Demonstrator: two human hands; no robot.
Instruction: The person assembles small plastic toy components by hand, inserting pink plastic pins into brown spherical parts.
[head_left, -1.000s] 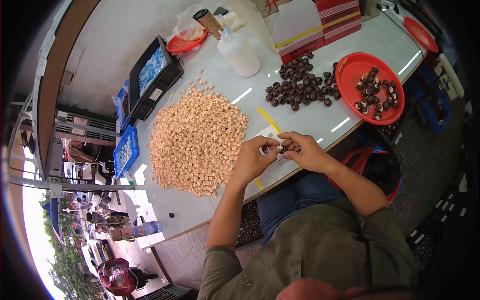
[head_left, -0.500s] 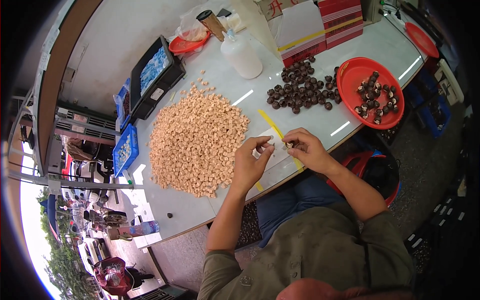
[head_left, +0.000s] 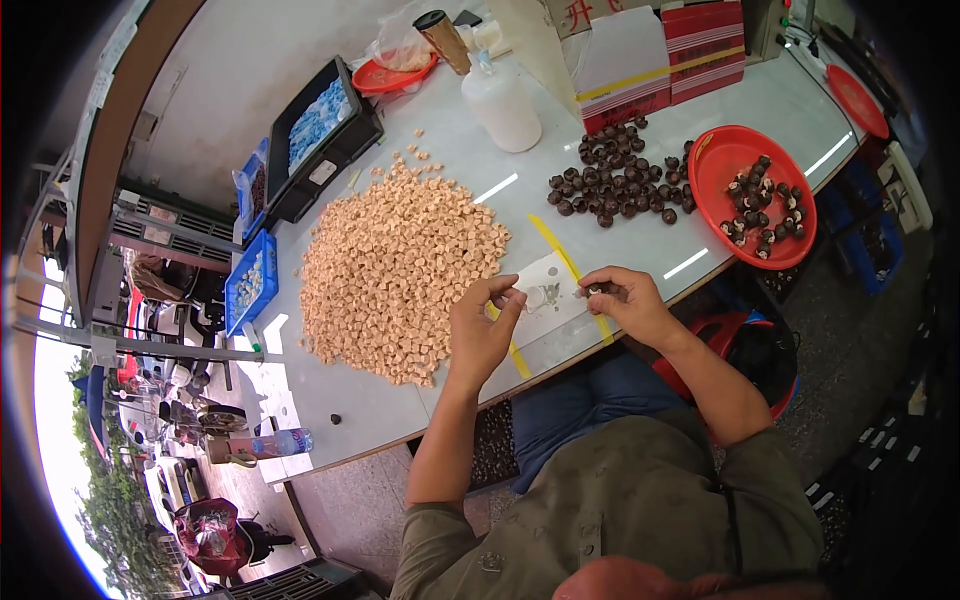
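Dark and small, a round piece (head_left: 596,291) sits pinched in the fingertips of the right hand (head_left: 622,303), mostly hidden by them, so its shape is hard to make out. The left hand (head_left: 483,325) is just beside it, fingers curled toward a tiny pale bit (head_left: 519,294) at thumb and forefinger; whether it truly grips it I cannot tell. Both hands hover at the near edge of the pale table (head_left: 330,395), over a whitish patch (head_left: 545,290) crossed by a yellow strip (head_left: 560,257).

Left of the hands lies one big heap of tan cubes (head_left: 395,265), too many to count. Beyond the right hand is a loose cluster of dark brown round pieces (head_left: 615,185), some thirty or more. One red round tray (head_left: 752,195) holds around twenty more, some showing pale insides. A second red dish (head_left: 856,98) lies at the far right, partly cut off.

Farther back stand one white bottle (head_left: 500,100), a black bin (head_left: 320,135) with blue-white contents, and a small blue bin (head_left: 250,280) of pale bits.
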